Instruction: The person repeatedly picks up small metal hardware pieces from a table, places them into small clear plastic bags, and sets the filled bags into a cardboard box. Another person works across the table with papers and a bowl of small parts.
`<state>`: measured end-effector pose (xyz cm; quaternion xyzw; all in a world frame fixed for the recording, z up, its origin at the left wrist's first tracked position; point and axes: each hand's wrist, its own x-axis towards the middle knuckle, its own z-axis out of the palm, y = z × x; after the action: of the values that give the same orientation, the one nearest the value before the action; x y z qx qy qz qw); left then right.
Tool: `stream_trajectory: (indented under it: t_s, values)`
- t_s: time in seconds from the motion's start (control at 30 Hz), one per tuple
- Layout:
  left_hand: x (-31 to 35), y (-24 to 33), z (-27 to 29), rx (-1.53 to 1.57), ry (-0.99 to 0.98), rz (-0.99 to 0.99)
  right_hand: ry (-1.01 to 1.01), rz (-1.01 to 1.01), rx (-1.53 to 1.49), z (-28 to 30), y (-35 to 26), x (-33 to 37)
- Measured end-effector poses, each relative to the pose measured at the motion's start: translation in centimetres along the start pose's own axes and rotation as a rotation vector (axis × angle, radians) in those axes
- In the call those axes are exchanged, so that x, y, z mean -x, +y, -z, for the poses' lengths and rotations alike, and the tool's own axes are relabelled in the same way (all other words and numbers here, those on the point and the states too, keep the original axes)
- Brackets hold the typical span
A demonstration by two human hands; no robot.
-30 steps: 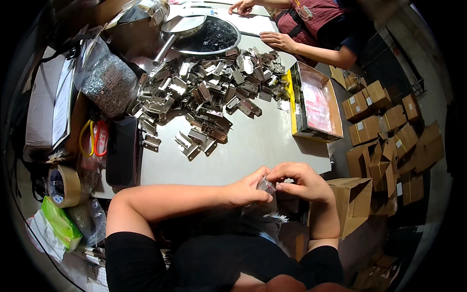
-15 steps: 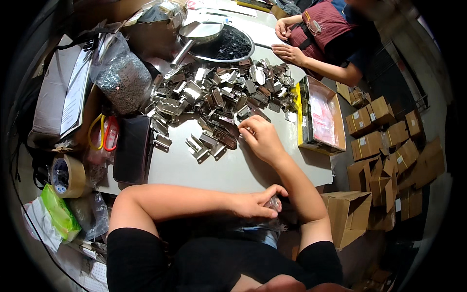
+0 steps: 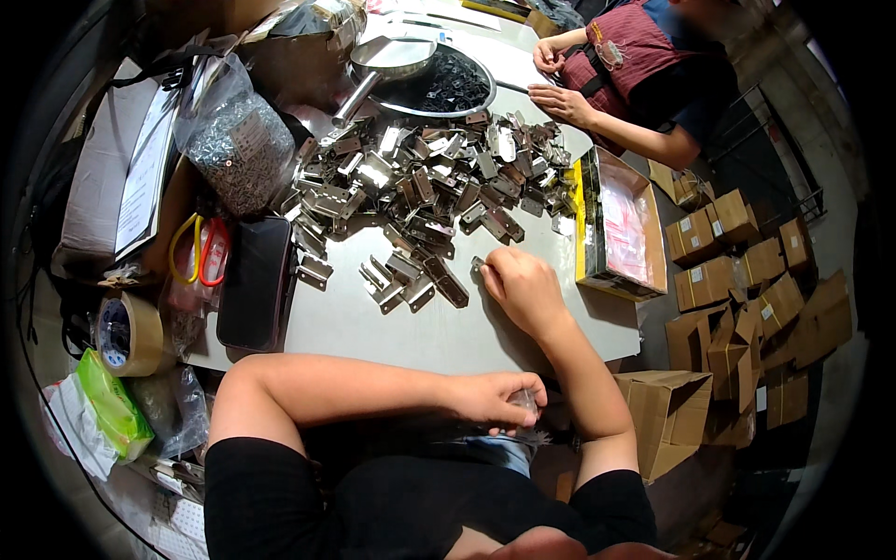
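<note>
My right hand [image 3: 525, 291] is over the table, just right of a small group of metal brackets [image 3: 403, 278]. Its thumb and fingers are pinched on a small metal bracket [image 3: 478, 264], whose end shows at the fingertips. Low at the table's front edge, my left hand [image 3: 495, 401] is curled round a clear plastic bag [image 3: 525, 403]; its contents cannot be made out. Beyond my hands spreads a large heap of shiny bent metal brackets [image 3: 420, 187].
Behind the heap stand a basin of black parts [image 3: 448, 89] and a metal scoop [image 3: 397, 58]. An open box of plastic bags [image 3: 623, 224] is at right, a dark phone-like slab [image 3: 254, 285] and scissors [image 3: 213, 252] at left. Across the table rest a co-worker's hands [image 3: 560, 103].
My right hand has drawn back from the brackets toward me and slightly right, with a bracket at its fingertips. My left hand's fingers have curled further over the plastic bag.
</note>
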<state>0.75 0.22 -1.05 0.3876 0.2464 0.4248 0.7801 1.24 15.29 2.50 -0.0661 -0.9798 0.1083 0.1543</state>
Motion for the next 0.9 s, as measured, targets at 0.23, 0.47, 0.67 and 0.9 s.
stream_trajectory:
  t_s: [0.23,0.47,0.67,0.9]
  values:
    - [0.5,0.7,-0.4,-0.019,-0.048,0.023,-0.121,-0.022,-0.072,1.7,-1.1,1.5]
    - [0.7,1.3,-0.5,-0.065,-0.06,0.076,-0.042,0.22,-0.058,-0.1,-3.8,-0.3]
    - [-0.7,-1.6,0.7,-0.129,-0.088,-0.023,-0.073,0.228,0.206,-0.2,-4.6,0.8]
    - [-0.3,-1.5,0.2,0.031,-0.043,-0.129,-0.054,0.07,-0.197,2.8,-0.1,1.7]
